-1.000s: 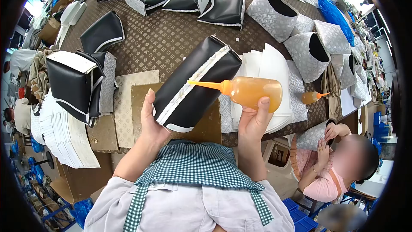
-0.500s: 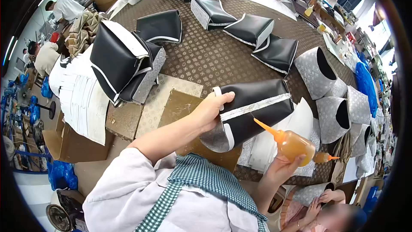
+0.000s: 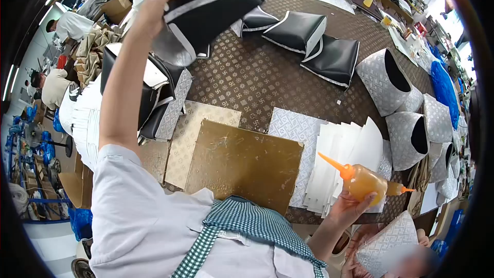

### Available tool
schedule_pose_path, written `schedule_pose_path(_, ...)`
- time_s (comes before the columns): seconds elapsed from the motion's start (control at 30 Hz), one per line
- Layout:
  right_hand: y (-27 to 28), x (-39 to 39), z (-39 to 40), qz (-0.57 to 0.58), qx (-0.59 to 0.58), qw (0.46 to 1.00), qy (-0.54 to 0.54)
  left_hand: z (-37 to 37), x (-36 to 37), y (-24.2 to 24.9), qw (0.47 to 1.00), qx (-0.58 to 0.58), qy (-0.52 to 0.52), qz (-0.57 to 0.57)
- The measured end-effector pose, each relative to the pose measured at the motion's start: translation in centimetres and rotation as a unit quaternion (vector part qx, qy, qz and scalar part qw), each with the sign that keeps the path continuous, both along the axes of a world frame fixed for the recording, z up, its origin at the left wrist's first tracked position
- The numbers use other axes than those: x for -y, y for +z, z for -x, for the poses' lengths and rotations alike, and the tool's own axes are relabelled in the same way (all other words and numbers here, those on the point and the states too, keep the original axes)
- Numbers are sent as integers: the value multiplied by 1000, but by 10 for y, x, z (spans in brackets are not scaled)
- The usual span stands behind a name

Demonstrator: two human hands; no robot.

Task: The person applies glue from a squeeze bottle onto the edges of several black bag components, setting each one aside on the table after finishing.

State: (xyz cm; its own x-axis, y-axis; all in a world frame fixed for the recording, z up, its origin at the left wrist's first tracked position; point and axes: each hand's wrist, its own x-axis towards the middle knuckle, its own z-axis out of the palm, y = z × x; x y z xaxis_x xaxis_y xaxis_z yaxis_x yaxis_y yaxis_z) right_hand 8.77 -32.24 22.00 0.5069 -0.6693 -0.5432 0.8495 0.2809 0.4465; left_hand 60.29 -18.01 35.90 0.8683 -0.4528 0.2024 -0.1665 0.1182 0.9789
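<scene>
My left hand (image 3: pixel 157 7) is stretched out over the far left of the table, its fingers closed on the edge of a black leather-like bag piece (image 3: pixel 218 13). White strips run along its seams and a silver-grey panel forms its lower end. At lower right my right hand (image 3: pixel 352 207) grips an amber glue bottle (image 3: pixel 368 183) with a long orange nozzle pointing up and left. A smaller bottle with an orange tip (image 3: pixel 396 189) shows just beyond it. Beneath the left forearm stand black bag pieces with patterned sides (image 3: pixel 172 103).
A brown board (image 3: pixel 242 159) lies in front of me, with white sheets (image 3: pixel 334 159) to its right. More black pieces (image 3: pixel 332 59) lie across the patterned table. Silver-grey patterned pieces (image 3: pixel 378 87) stand at right. A co-worker at lower right holds a similar patterned piece (image 3: pixel 388 242).
My left hand has carried the black bag piece from in front of me up to the far left, uncovering the brown board. The glue bottle has shifted slightly right and down.
</scene>
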Motion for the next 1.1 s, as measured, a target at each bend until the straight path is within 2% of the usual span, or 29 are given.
schedule_pose_path(0.03,-4,7,6,-55,143,988,20,-33,-8,-4,999,30,-31,26)
schedule_pose_path(0.07,-11,11,7,-75,220,972,22,-45,-13,-4,1000,3,-7,31)
schedule_pose_path(0.1,-17,16,8,-99,294,950,29,-64,-19,-15,998,-18,44,29)
schedule_pose_path(0.13,-27,19,1,-91,305,948,19,-70,-16,-26,994,-39,95,27)
schedule_pose_path(0.2,-35,23,-18,11,45,999,-2,-67,-17,-68,982,-45,185,-6)
schedule_pose_path(0.23,-20,16,-53,105,-230,968,-11,-115,-34,-120,950,84,267,-136)
schedule_pose_path(0.27,-17,19,-67,163,-358,919,-12,-127,-39,-159,952,139,242,-123)
schedule_pose_path(0.3,-14,22,-81,197,-486,852,-14,-117,-31,-187,914,202,319,-146)
schedule_pose_path(0.33,-17,27,-86,205,-488,848,-11,-106,-18,-213,888,259,346,-159)
schedule_pose_path(0.37,-20,33,-91,209,-496,843,-7,-88,-4,-229,859,325,334,-210)
schedule_pose_path(0.4,-22,38,-96,214,-503,837,-3,-80,13,-247,855,362,304,-215)
schedule_pose_path(0.47,-22,48,-111,209,-525,825,-1,-68,51,-280,860,388,195,-269)
schedule_pose_path(0.53,-19,56,-130,186,-550,814,-4,-57,95,-311,885,342,112,-295)
schedule_pose_path(0.57,-19,60,-139,171,-561,810,-6,-60,116,-327,876,348,87,-322)
schedule_pose_path(0.67,-44,75,-136,252,-561,788,12,-77,188,-338,872,365,114,-305)
schedule_pose_path(0.7,-66,81,-119,325,-548,771,21,-91,211,-336,853,387,151,-315)
schedule_pose_path(0.77,-70,86,-125,338,-571,746,59,-113,249,-327,809,390,192,-395)
schedule_pose_path(0.83,-69,87,-143,308,-593,741,68,-135,272,-333,811,308,159,-471)
schedule_pose_path(0.9,-65,85,-161,270,-607,744,68,-159,277,-351,760,392,185,-484)
schedule_pose_path(0.97,-58,82,-178,225,-618,750,66,-165,264,-344,777,424,171,-433)
schedule_pose_path(1.0,-52,82,-188,198,-623,754,65,-173,257,-344,764,449,178,-429)
schedule_pose_path(1.1,-38,78,-201,146,-619,770,55,-181,215,-339,788,434,172,-401)
